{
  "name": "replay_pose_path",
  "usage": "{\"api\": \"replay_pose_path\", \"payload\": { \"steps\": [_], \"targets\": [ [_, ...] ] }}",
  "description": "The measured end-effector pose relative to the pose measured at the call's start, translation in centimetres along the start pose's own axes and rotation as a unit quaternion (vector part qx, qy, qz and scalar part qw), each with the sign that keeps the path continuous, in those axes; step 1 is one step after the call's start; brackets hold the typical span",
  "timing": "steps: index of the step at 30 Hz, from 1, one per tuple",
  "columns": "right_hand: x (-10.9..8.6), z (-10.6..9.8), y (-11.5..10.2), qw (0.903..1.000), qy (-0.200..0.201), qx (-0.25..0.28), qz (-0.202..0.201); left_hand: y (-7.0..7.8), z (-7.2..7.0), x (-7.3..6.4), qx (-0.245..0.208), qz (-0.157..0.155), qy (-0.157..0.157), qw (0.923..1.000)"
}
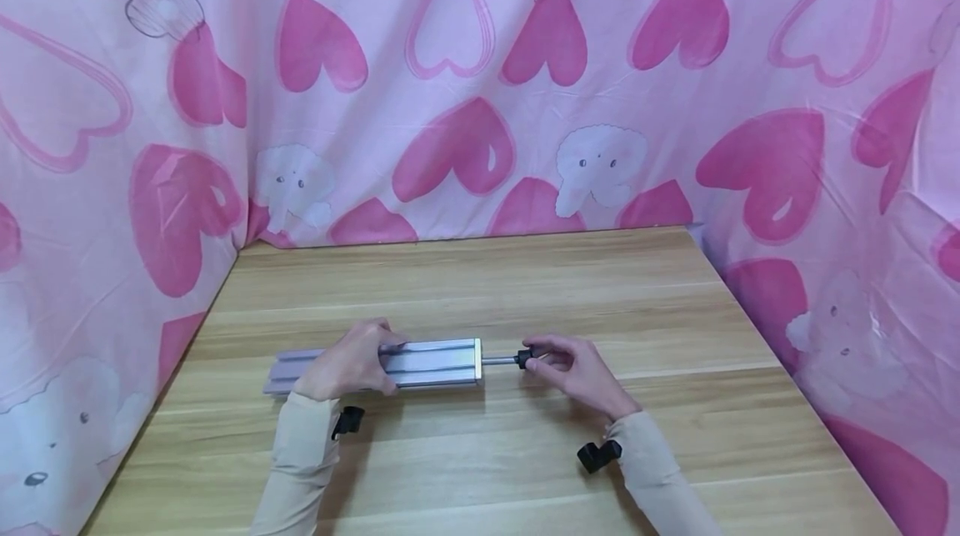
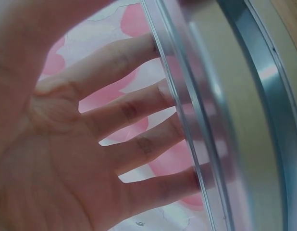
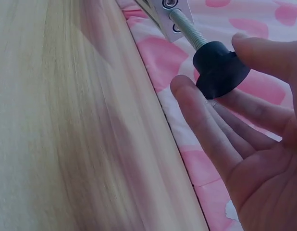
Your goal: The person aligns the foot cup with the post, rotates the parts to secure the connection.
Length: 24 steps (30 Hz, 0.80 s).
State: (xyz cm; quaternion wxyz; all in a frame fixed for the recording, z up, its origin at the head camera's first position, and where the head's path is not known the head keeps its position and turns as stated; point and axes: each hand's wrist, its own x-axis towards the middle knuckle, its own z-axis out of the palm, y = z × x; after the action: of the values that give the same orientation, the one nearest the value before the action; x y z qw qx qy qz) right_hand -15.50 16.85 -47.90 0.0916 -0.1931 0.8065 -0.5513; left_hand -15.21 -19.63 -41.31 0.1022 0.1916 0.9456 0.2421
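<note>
A silver aluminium profile [image 1: 435, 363] lies lengthwise in front of me, with a pale plate [image 1: 477, 359] on its right end. My left hand [image 1: 348, 363] grips it across the middle, thumb on the near side and fingers on the far side; the left wrist view has the fingertips against the profile's grooved side [image 2: 187, 96]. From the end plate a threaded rod [image 3: 188, 29] sticks out to the right, tipped by a black levelling foot [image 3: 218, 67]. The thumb and fingers of my right hand [image 1: 573, 369] pinch this foot at its wide rim.
Under everything is a wood-grain table [image 1: 480, 453]. A pink cloth [image 1: 465, 86] printed with hearts hangs behind it and along both sides. Black camera mounts sit at the left wrist [image 1: 348, 421] and right wrist [image 1: 598, 457].
</note>
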Motion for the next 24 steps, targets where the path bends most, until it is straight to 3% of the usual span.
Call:
{"api": "replay_pose_path", "payload": {
  "steps": [5,13,19,24],
  "targets": [
    [0.34,0.22,0.18,0.9993,-0.01,0.018,0.032,-0.05,-0.09,-0.11,0.001,-0.004,0.002,1.0],
    [0.63,0.5,0.04,0.9978,-0.013,0.043,0.049,-0.13,-0.07,-0.14,0.0,0.002,0.001,1.0],
    [0.19,0.3,0.19,0.9994,-0.014,0.008,0.031,-0.08,-0.02,-0.08,0.004,-0.003,-0.002,1.0],
    [-0.2,0.1,0.33,0.9991,-0.026,0.033,-0.004,-0.08,-0.05,-0.09,-0.001,-0.011,-0.003,0.9999]
  ]
}}
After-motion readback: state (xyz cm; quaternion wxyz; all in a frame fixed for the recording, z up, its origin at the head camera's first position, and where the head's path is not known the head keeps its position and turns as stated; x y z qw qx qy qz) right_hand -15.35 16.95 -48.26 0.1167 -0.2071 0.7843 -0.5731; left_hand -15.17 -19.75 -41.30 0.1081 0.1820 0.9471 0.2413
